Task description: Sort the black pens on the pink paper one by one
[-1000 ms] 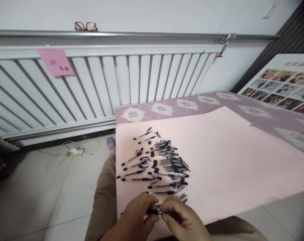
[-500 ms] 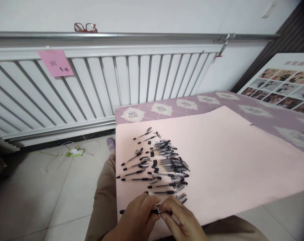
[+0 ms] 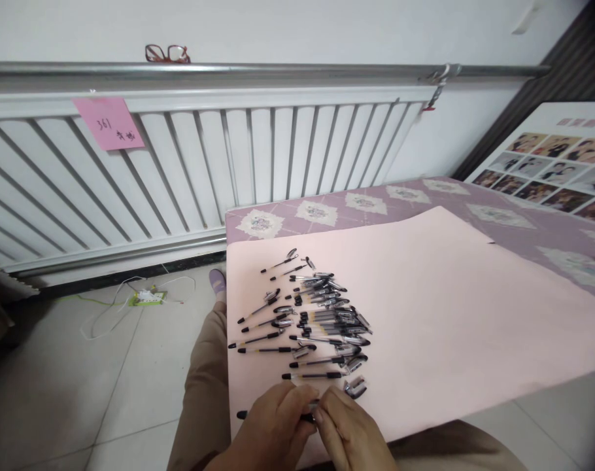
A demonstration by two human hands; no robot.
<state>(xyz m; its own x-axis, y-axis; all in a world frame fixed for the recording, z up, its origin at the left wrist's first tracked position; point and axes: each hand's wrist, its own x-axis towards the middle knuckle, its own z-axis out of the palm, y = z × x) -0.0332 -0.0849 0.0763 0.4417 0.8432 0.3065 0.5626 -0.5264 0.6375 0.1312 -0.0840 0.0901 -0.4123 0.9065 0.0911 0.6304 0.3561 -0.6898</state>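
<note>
A: What covers the tabletop (image 3: 425,196)?
B: A purple patterned cloth, with a pale pink paper sheet (image 3: 449,307) over it. A heap of black pens (image 3: 317,320) lies on the sheet.
A: And the hands?
B: The left hand (image 3: 271,432) and right hand (image 3: 351,435) meet at the sheet's near edge, fingers pinched on one black pen (image 3: 241,415).
A: The room?
B: A white radiator (image 3: 204,163) with a pink note (image 3: 108,122), red glasses (image 3: 169,52) on the ledge, tiled floor (image 3: 82,379).

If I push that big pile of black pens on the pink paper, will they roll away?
Probably some would. The slim black-and-clear plastic pens look round and light, so loose ones may roll on the smooth pink paper sheet. Their pocket clips likely stop them quickly, and the tangled ones would probably slide together.
</note>
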